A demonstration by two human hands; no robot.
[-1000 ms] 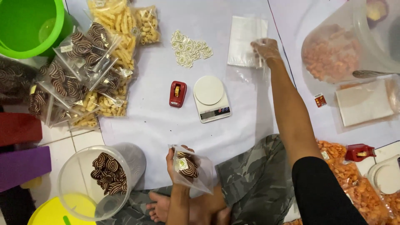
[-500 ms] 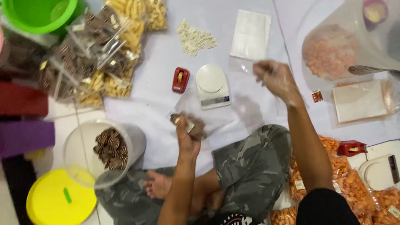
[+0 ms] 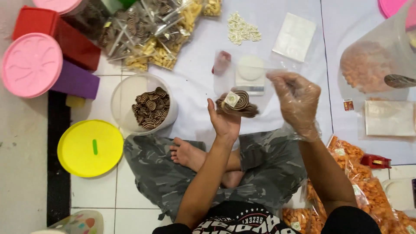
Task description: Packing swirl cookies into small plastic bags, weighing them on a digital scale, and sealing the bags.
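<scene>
The left hand (image 3: 225, 123) is raised, palm up, with the fingers half curled around a small heap of brown spiral cookies (image 3: 239, 104) that carries a small square label on top. The right hand (image 3: 297, 104), covered by a thin plastic glove, pinches the edge of a clear plastic bag (image 3: 249, 76) between thumb and fingers and holds it open just above the cookies; the cookies seem to be not inside the bag yet.

I judge the packing is partly done: several filled packets (image 3: 147, 32) lie at the top left, and the clear tub (image 3: 145, 106) beside the knee has many spiral cookies left.

The person sits cross-legged on a white tiled floor, partly covered with a white sheet (image 3: 199, 47). Under the bag stands a small white kitchen scale (image 3: 250, 78). A yellow lid (image 3: 90, 148) lies near the tub, and packets of orange snacks (image 3: 368, 195) lie at the right.
</scene>
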